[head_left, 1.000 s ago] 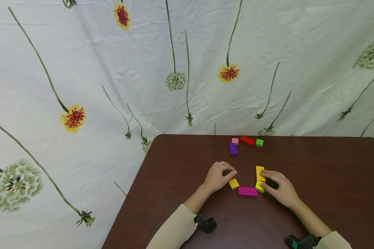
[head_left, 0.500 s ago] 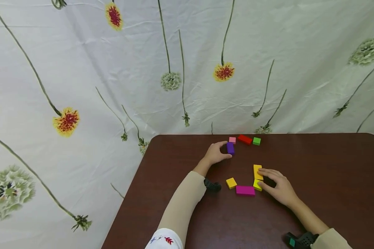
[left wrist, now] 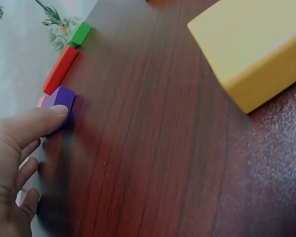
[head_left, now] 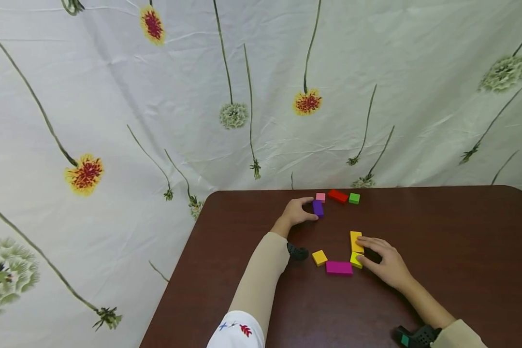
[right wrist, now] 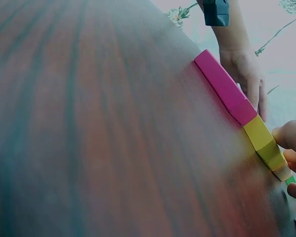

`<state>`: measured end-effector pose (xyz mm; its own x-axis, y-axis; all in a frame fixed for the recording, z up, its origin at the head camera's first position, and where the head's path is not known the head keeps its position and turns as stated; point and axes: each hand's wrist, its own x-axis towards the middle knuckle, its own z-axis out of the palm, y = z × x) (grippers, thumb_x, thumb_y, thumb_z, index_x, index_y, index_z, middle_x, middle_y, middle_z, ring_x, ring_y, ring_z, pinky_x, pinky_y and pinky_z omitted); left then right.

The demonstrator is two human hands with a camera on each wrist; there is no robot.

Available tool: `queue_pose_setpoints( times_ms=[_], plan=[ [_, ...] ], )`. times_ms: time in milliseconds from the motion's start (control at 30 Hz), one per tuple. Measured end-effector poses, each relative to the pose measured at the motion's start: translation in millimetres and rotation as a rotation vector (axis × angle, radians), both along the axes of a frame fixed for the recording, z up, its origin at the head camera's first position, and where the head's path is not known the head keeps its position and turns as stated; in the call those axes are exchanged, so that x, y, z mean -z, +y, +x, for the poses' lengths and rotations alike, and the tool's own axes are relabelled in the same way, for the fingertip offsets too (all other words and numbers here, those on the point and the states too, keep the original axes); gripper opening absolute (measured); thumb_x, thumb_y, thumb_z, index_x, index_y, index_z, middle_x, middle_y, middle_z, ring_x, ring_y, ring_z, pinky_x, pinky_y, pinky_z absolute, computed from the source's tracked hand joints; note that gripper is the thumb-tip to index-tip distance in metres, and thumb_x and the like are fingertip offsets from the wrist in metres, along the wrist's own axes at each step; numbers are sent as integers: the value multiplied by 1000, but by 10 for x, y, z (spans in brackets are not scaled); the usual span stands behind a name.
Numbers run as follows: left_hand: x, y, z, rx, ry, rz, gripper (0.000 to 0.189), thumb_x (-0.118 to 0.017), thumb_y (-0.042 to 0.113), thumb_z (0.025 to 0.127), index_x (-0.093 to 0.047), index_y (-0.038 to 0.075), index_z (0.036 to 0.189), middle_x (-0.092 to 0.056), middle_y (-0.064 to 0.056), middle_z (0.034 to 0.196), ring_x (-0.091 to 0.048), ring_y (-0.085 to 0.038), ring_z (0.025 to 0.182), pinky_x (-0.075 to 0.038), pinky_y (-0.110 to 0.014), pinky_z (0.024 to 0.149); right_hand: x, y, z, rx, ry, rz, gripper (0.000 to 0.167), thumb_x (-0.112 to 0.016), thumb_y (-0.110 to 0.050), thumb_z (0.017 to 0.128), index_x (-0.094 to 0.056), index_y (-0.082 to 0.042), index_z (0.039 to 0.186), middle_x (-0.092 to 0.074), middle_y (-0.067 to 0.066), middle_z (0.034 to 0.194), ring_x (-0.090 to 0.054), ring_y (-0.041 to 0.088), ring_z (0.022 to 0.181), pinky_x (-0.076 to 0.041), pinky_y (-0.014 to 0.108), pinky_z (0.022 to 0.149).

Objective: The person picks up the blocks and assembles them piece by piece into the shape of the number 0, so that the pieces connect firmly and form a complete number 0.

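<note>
The purple block (head_left: 318, 209) lay just to the right of my left hand (head_left: 297, 211), on the far part of the table (head_left: 439, 232), its long axis running roughly away from me toward the far edge. My left hand straddled that length: thumb (left wrist: 58, 110) on the block by its near end, forefinger reaching toward its far left corner. The forefinger's contact was hidden from the wrist view, so I could not tell whether I had truly grasped it. Just beyond its far end sat the pink block (head_left: 320, 197), with the red block (head_left: 338, 195) and the green block (head_left: 354, 198) off to the right. My right hand (head_left: 387, 263) was well apart from all of these, closer to my body, its fingers loosely bent, clutching nothing, resting against the long yellow block (head_left: 355, 239) and the small yellow block (head_left: 355, 260). My left was by far the nearer hand to the purple block, which lay well beyond the magenta bar (head_left: 339, 268) and the orange-yellow block (head_left: 319, 258)
</note>
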<state>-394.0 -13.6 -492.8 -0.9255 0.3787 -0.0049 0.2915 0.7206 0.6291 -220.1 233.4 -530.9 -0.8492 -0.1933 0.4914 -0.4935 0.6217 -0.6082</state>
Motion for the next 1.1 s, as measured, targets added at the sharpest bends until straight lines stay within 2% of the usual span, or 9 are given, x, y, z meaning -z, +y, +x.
queue_pose_setpoints(
  times_ms=[167,333,433,633,767,933,1100],
  plan=[
    [13,-12,6,19,17,-13,65,-82,27,80,-57,15,138,-58,-4,136,-47,-23,128,-36,-35,106,15,-8,1,0,-9,-3,38,-78,-13,82,-70,-4,118,-64,12,125,-51,35,115,-36,63,90],
    [17,-17,8,15,-10,-38,72,-81,30,79,-51,22,144,-52,-4,142,-38,-27,135,-30,-46,109,12,-19,14,6,-26,-7,37,-78,-14,82,-70,-4,117,-64,13,125,-51,36,115,-33,66,89],
    [16,-2,-7,23,-25,-45,73,-80,31,80,-48,24,146,-49,-4,145,-34,-28,138,-26,-48,110,4,-17,15,10,-16,-4,37,-78,-13,82,-70,-3,117,-64,13,125,-52,37,115,-36,63,90],
    [32,42,-34,34,-11,-72,72,-80,33,81,-50,25,145,-50,-2,144,-37,-26,134,-27,-45,106,3,-11,4,24,8,22,37,-79,-13,82,-71,-5,117,-65,9,124,-53,33,114,-40,52,90],
    [21,39,-7,40,-3,-40,70,-81,36,79,-54,25,142,-55,-1,139,-40,-26,131,-27,-45,106,5,-7,4,30,14,33,37,-79,-14,82,-71,-6,117,-65,8,124,-54,31,114,-40,46,90],
    [18,-31,66,76,23,8,68,-82,43,76,-58,26,138,-58,-1,133,-43,-25,127,-30,-47,106,-11,-13,18,23,10,17,37,-79,-13,82,-70,-5,117,-65,9,124,-54,33,114,-40,54,90],
    [57,-136,131,92,18,36,67,-83,37,77,-59,24,138,-56,-6,136,-44,-26,129,-31,-49,107,-23,-16,18,13,2,4,38,-79,-13,82,-70,-3,117,-65,11,124,-53,34,114,-39,58,90]
  ],
)
